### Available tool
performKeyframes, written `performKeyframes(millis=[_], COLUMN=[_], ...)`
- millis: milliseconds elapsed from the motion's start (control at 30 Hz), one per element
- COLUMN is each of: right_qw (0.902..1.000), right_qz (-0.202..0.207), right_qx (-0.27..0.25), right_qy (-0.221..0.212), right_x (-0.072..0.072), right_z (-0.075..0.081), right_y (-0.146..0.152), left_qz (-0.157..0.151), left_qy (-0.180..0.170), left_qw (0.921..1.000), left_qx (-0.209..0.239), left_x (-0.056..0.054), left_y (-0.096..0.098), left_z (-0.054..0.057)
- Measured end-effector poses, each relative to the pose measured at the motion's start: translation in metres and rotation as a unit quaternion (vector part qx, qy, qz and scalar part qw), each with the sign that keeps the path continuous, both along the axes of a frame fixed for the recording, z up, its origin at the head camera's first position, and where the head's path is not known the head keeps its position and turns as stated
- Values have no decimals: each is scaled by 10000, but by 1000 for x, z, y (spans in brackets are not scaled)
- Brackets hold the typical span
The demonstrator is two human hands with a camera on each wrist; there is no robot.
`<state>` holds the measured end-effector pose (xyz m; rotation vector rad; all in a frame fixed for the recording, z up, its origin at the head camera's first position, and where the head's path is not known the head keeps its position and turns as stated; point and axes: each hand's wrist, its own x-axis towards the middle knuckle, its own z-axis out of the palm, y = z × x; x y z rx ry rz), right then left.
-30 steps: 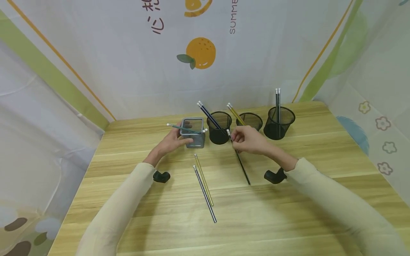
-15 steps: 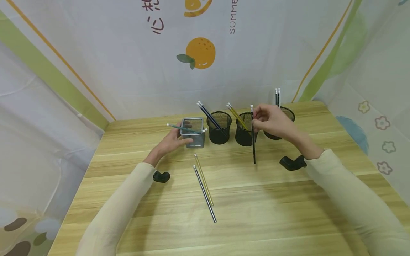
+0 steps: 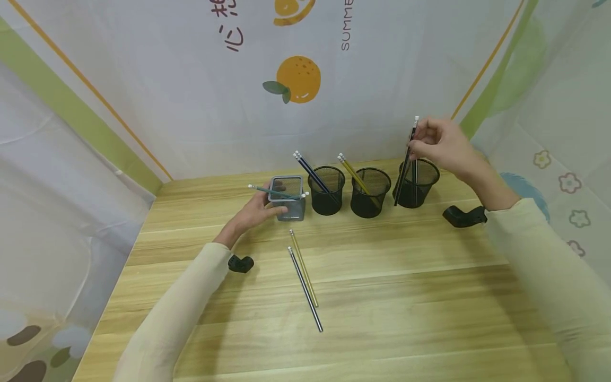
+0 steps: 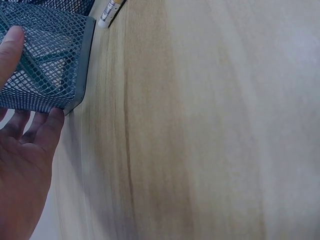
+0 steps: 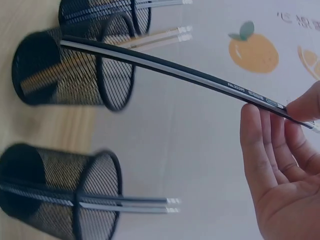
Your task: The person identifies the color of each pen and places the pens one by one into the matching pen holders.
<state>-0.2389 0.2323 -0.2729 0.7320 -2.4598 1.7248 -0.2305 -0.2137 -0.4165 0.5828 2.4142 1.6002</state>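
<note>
In the head view my left hand (image 3: 254, 213) holds a square grey mesh pen holder (image 3: 292, 211), thumb in front and fingers behind it. Green pencils (image 3: 277, 192) lean in that holder. My right hand (image 3: 446, 144) pinches a black pencil (image 3: 402, 178) near its eraser end, beside the rightmost round black mesh pen cup (image 3: 431, 183). The right wrist view has the held pencil slanting, its lower end apart from the cups. Two black pencils (image 5: 145, 206) stand in the rightmost cup. A yellow pencil (image 3: 298, 254) and a dark striped pencil (image 3: 305, 291) lie on the table.
Between the square holder and the rightmost cup stand a black mesh cup (image 3: 326, 207) with dark blue pencils (image 3: 310, 171) and another cup (image 3: 366, 209) with yellow pencils (image 3: 352, 172). A printed curtain (image 3: 372, 106) hangs behind the wooden table (image 3: 406, 307).
My right hand has lifted the black pencil off the table and carried it right and upward to the rightmost cup. The left hand stays on the square holder.
</note>
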Motion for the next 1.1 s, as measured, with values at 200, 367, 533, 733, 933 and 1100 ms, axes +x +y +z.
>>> performKeyframes(millis=[200,367,533,733,933,1100], right_qw=[9993,9978,9953,9848,9659,9505], right_qz=[-242,-397,-792,-1218,-1203,-884], right_qx=[-257,-475,-244,462,1671,2675], right_qy=[130,233,505,1149,1570,1309], right_x=[-11,-20,-24,-25,-23,-19], right_z=[13,18,17,9,-9,-28], right_y=[14,26,36,42,39,35], left_qz=[-31,-21,-15,-38,-53,-49], left_qy=[91,97,46,87,83,74], left_qw=[9999,9999,10000,9999,9999,9999], left_qx=[-49,-51,-38,-85,-93,-62], left_x=[-1,-1,0,1,0,0], left_y=[0,-1,-1,0,-1,0], left_z=[-1,-1,-1,1,0,1])
